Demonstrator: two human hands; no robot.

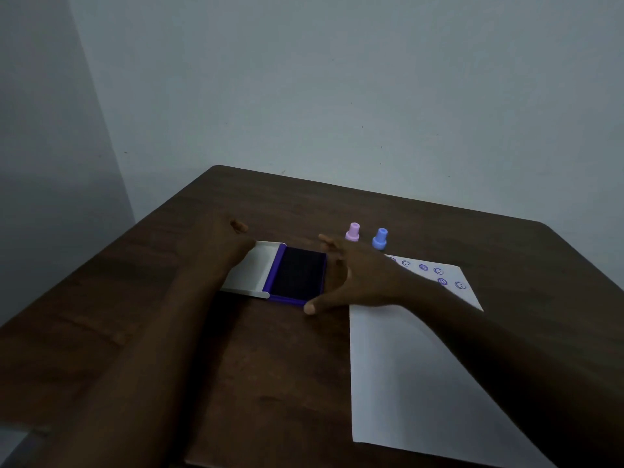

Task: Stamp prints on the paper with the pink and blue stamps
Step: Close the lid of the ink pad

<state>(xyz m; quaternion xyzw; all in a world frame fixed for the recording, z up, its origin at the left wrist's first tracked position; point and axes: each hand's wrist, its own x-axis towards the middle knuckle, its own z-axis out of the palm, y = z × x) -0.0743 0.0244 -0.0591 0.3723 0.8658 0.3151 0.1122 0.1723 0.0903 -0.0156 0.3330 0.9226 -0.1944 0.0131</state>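
**stampnoob:** ok so where's everything sitting right now?

**inkfan22:** The ink pad (pixel 297 275) lies open on the brown table (pixel 270 366), dark ink face up, with its white lid (pixel 251 270) folded out flat. The right hand (pixel 358 275) is at the pad's right edge, fingers spread loose and wide, thumb tip down by the pad's near corner. It's not pinching anything. The fingertips are a bit blurry, so I can't tell if they actually touch the case.

**stampnoob:** and the other hand?

**inkfan22:** The left hand (pixel 226 238) is at the far left side of the lid. It's dark and mostly blends into the table, so I honestly can't tell if it's open or curled. One fingertip pokes up beyond it.

**stampnoob:** stamps?

**inkfan22:** Both stand upright just past the right hand's fingers. The pink stamp (pixel 353 232) is nearest the fingertips, and the blue stamp (pixel 380 238) is right beside it on the outer side. Neither one's being held.

**stampnoob:** paper?

**inkfan22:** The white paper (pixel 405 383) lies under the right wrist and forearm. Its far end, beyond the wrist, already has purple smiley and round prints (pixel 439 271).
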